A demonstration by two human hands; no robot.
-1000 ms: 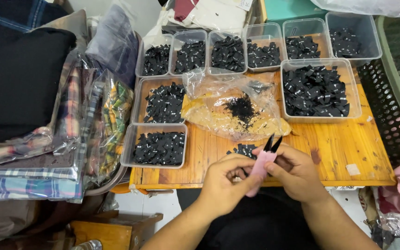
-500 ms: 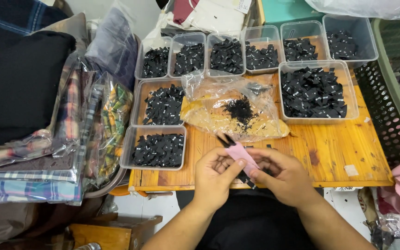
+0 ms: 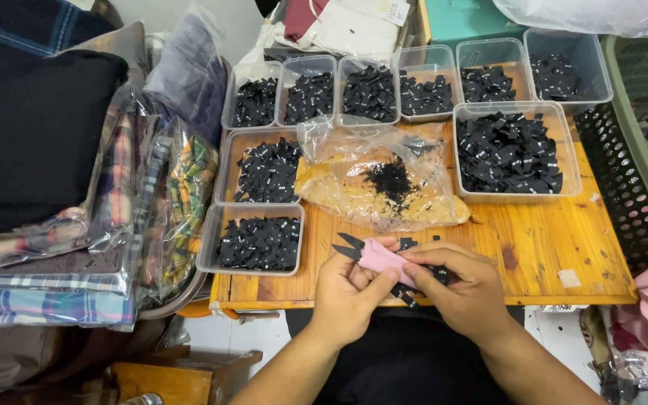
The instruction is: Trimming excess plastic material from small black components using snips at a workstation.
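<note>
My right hand [image 3: 468, 294] grips pink-handled thread snips [image 3: 381, 259], whose black blades point left over the front edge of the wooden table [image 3: 541, 247]. My left hand [image 3: 346, 294] is closed just under the snips. Its thumb and fingers pinch a small black fabric label [image 3: 403, 292] that sits between both hands. A few more black labels [image 3: 438, 271] lie on the table under my right fingers. Both hands touch each other near the table's front edge.
Several clear plastic tubs of black labels stand on the table: a back row [image 3: 369, 91], a large one [image 3: 511, 154] on the right, two [image 3: 258, 241] on the left. A crumpled plastic bag [image 3: 384, 184] lies mid-table. Bagged plaid fabrics [image 3: 114, 225] are stacked left and a black mesh basket [image 3: 628, 180] stands right.
The snips swung from pointing up and away to pointing left. Both hands drew slightly closer to the table's front edge and stayed closed together.
</note>
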